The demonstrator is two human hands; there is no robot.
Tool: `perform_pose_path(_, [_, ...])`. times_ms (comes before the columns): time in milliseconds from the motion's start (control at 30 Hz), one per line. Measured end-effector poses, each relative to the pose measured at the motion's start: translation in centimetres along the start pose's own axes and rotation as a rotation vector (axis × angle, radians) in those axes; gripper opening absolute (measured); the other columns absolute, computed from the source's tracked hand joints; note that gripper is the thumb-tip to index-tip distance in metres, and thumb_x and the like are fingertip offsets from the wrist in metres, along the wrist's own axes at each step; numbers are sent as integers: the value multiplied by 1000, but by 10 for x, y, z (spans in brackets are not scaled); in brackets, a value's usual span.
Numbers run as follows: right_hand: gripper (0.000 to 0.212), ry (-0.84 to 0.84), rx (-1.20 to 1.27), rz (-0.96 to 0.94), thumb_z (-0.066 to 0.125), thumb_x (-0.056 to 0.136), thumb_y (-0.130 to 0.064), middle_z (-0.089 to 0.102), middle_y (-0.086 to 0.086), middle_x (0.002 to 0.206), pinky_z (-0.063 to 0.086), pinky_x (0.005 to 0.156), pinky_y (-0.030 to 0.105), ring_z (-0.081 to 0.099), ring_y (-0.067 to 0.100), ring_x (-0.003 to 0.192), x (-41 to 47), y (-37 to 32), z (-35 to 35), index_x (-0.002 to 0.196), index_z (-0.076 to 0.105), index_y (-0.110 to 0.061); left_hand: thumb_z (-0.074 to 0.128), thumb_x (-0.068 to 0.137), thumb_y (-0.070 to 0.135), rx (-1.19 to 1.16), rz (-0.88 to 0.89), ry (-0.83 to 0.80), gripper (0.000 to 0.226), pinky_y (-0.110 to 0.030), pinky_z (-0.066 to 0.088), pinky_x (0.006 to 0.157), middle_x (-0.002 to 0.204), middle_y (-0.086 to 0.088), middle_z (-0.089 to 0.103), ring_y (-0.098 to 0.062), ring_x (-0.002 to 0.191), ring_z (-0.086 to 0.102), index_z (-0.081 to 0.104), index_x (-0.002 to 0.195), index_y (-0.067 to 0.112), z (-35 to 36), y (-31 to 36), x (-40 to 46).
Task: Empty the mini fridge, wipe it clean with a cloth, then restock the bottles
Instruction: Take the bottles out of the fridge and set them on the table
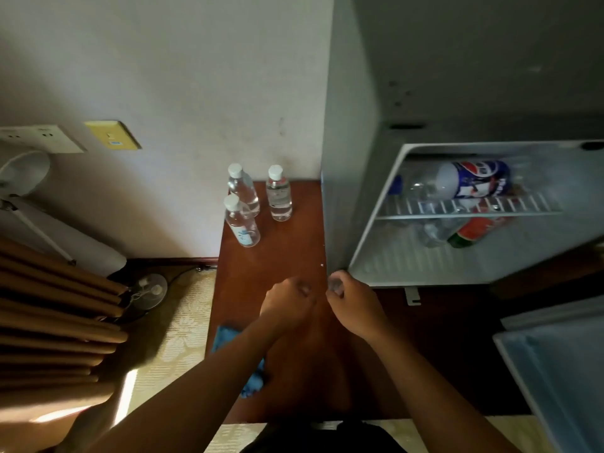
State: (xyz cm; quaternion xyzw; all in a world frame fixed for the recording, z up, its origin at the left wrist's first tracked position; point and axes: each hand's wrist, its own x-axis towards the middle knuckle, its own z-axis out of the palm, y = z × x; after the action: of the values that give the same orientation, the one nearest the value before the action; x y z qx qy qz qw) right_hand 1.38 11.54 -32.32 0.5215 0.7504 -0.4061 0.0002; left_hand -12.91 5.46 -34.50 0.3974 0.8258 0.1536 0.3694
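The white mini fridge [366,204] stands open on the right of the brown table [294,256]. A Pepsi bottle [470,181] lies on its wire shelf, and a bottle with a watermelon label [474,232] lies below with other clear bottles. Three clear water bottles [243,191] [242,222] [278,194] stand upright at the table's back left. A blue cloth [225,338] lies partly hidden under my left forearm. My left hand [287,300] hovers over the table with fingers curled, empty. My right hand [351,297] is curled by the fridge's lower left corner, with a small pale blur at its fingertips.
The fridge door [555,371] swings open at the lower right. Wall sockets [39,137] and a yellow switch plate [112,135] sit on the left wall. A small fan [150,291], a cable and folded brown curtains [55,308] are on the floor side to the left.
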Motion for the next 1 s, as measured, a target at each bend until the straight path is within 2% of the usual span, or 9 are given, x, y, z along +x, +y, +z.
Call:
perform_pose_path(133, [8, 35, 4, 22, 51, 97, -27, 67, -4, 97, 48, 72, 30, 63, 18, 90, -6, 28, -25, 98, 58, -25, 57, 91, 42, 25, 72, -96, 19, -33, 54, 86, 101, 4, 73, -19, 96, 68, 72, 97, 32, 21, 39, -4])
perform_pose_path(233, [10, 103, 34, 54, 53, 95, -24, 66, -5, 89, 46, 73, 29, 63, 18, 89, -8, 48, -43, 102, 60, -23, 57, 86, 36, 39, 96, -102, 15, -32, 52, 89, 101, 6, 73, -20, 102, 67, 70, 95, 34, 36, 66, -3])
perform_pose_path(333, [17, 161, 109, 83, 53, 94, -21, 62, -7, 78, 44, 66, 27, 61, 12, 76, -8, 63, -62, 110, 59, -22, 59, 88, 35, 15, 103, -99, 19, -24, 46, 84, 101, 14, 72, -13, 105, 65, 65, 106, 35, 48, 91, -2])
perform_pose_path(433, [23, 217, 140, 84, 54, 95, -21, 64, -3, 87, 49, 74, 30, 62, 16, 81, -7, 74, -83, 117, 57, -23, 60, 88, 32, 42, 156, -62, 23, -27, 49, 88, 110, 13, 68, -12, 106, 64, 64, 111, 32, 56, 112, 1])
perform_pose_path(533, [28, 260, 151, 69, 53, 96, -21, 66, 2, 87, 53, 77, 34, 63, 18, 78, -5, 86, -101, 124, 54, -23, 59, 88, 32, 64, 188, 3, 26, -30, 49, 91, 122, 6, 61, -16, 109, 62, 64, 113, 32, 62, 129, 8])
perform_pose_path(633, [33, 311, 184, 58, 53, 96, -20, 65, 4, 88, 54, 78, 38, 64, 19, 76, -1, 95, -117, 129, 51, -22, 62, 88, 30, 43, 212, 58, 27, -29, 48, 90, 121, 3, 60, -16, 106, 61, 64, 115, 30, 67, 143, 16])
perform_pose_path(733, [40, 363, 195, 61, 54, 95, -18, 65, 3, 96, 52, 81, 36, 63, 22, 89, 6, 101, -131, 134, 47, -23, 66, 86, 30, 0, 222, 80, 32, -28, 49, 87, 118, 5, 63, -14, 105, 62, 61, 119, 30, 73, 160, 25])
perform_pose_path(867, [54, 417, 240, 64, 55, 94, -19, 63, 5, 118, 48, 88, 36, 61, 25, 109, 15, 107, -148, 143, 36, -29, 70, 85, 31, -27, 255, 102, 41, -27, 48, 89, 119, 5, 63, -15, 106, 62, 57, 124, 30, 82, 190, 38])
perform_pose_path(1000, [53, 482, 127, 47, 54, 95, -21, 53, 7, 135, 46, 91, 38, 58, 31, 116, 26, 109, -161, 144, 34, -22, 70, 86, 42, -24, 227, 89, 54, -32, 46, 99, 131, 2, 61, -18, 117, 59, 54, 134, 23, 92, 216, 57])
